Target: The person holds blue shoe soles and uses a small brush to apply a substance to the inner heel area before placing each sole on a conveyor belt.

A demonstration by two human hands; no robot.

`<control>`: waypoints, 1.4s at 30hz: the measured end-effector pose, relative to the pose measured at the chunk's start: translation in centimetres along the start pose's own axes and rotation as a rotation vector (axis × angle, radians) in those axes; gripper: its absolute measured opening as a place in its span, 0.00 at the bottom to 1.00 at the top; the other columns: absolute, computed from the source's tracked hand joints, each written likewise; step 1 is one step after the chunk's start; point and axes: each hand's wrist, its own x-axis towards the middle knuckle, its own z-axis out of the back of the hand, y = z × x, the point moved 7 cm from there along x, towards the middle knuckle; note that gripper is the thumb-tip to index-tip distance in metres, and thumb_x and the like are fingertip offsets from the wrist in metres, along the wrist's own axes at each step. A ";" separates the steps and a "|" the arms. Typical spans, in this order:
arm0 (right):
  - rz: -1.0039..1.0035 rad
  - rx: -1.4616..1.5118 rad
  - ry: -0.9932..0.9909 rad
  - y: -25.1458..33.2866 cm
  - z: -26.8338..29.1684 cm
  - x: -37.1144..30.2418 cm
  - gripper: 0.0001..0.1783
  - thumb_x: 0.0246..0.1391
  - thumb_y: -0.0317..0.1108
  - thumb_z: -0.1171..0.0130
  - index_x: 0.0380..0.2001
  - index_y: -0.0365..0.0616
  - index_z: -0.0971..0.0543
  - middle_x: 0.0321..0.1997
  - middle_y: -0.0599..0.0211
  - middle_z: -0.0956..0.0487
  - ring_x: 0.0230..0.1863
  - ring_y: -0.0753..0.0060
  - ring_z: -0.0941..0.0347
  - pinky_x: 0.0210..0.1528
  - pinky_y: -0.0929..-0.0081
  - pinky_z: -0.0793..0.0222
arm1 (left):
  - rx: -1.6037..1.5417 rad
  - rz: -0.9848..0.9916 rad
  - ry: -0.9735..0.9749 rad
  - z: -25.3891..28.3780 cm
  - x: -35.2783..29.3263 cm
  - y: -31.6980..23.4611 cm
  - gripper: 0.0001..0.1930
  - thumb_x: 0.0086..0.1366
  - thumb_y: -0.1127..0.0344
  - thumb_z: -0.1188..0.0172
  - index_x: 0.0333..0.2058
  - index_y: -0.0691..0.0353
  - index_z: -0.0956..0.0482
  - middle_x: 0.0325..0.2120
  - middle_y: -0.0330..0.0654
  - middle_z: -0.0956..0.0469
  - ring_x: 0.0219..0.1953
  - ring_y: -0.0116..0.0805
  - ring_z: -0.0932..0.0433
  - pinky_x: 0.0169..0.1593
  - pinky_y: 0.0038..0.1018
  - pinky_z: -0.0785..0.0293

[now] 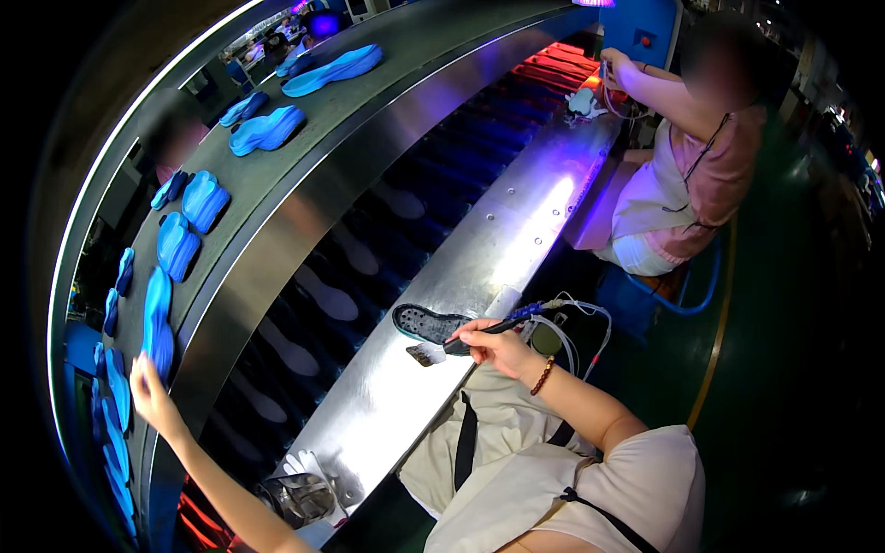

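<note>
My right hand [502,350] is closed around a slim dark pen-like applicator [493,330], which has a blue section and thin clear tubes trailing from its back end. Under that hand a black shoe sole [426,323] with a studded inner face lies on the metal bench. Off to the left, my left hand [155,398] reaches up to the conveyor belt with its fingers stretched out. Its fingertips are at the near end of a wavy blue shoe sole [158,318]; whether they touch it I cannot tell.
More blue soles [267,130] lie along the curved belt [318,101]. Below it, a dark rack [323,240] holds pale sole shapes. A small brownish piece [426,355] rests on the metal bench [378,405], with a glove and clear bag [304,488] at its near end. A co-worker [673,166] sits at right.
</note>
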 end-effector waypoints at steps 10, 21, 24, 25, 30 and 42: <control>0.023 0.055 0.169 1.7 -1.6 -0.2 0.11 0.51 0.31 0.48 0.38 0.37 0.27 0.37 0.65 0.25 0.30 0.80 0.30 0.36 0.81 0.33 | -1.170 0.939 -0.167 1.6 -15.4 2.2 0.27 0.57 0.59 0.50 0.52 0.69 0.41 0.48 0.49 0.35 0.45 0.41 0.32 0.50 0.36 0.34; 0.012 -0.057 0.449 1.8 -6.2 -0.8 0.15 0.46 0.22 0.45 0.40 0.34 0.27 0.41 0.58 0.24 0.42 0.72 0.28 0.45 0.78 0.33 | -1.607 1.401 0.469 -12.3 -35.7 -9.5 0.41 0.53 0.36 0.53 0.56 0.63 0.44 0.49 0.55 0.34 0.50 0.53 0.35 0.54 0.51 0.42; 0.028 -0.170 0.409 2.3 -7.5 -1.6 0.14 0.42 0.23 0.45 0.37 0.34 0.25 0.39 0.58 0.23 0.41 0.74 0.28 0.46 0.79 0.34 | -1.836 1.583 0.363 -14.4 -34.7 -12.2 0.45 0.50 0.27 0.62 0.58 0.54 0.46 0.52 0.51 0.37 0.50 0.57 0.35 0.54 0.53 0.44; 0.007 -0.181 0.445 1.3 -8.1 -1.2 0.13 0.42 0.22 0.45 0.36 0.33 0.25 0.39 0.58 0.23 0.41 0.73 0.28 0.46 0.79 0.34 | -1.805 1.629 0.325 -14.3 -35.4 -11.5 0.46 0.49 0.25 0.65 0.58 0.53 0.47 0.52 0.50 0.37 0.50 0.58 0.36 0.54 0.54 0.44; 0.043 -0.085 0.325 0.4 -6.4 0.9 0.12 0.45 0.23 0.48 0.36 0.32 0.26 0.38 0.55 0.24 0.41 0.70 0.28 0.49 0.73 0.35 | -1.928 1.470 0.573 -16.5 -32.4 -17.2 0.50 0.48 0.23 0.77 0.55 0.62 0.43 0.46 0.56 0.33 0.45 0.53 0.31 0.50 0.47 0.36; 0.792 -0.970 0.413 2.3 -14.3 -0.2 0.09 0.39 0.24 0.42 0.29 0.37 0.23 0.30 0.58 0.22 0.33 0.66 0.25 0.37 0.75 0.31 | -1.601 1.597 0.297 -16.7 -34.5 -14.8 0.41 0.55 0.28 0.75 0.56 0.55 0.44 0.55 0.42 0.41 0.57 0.40 0.43 0.60 0.36 0.49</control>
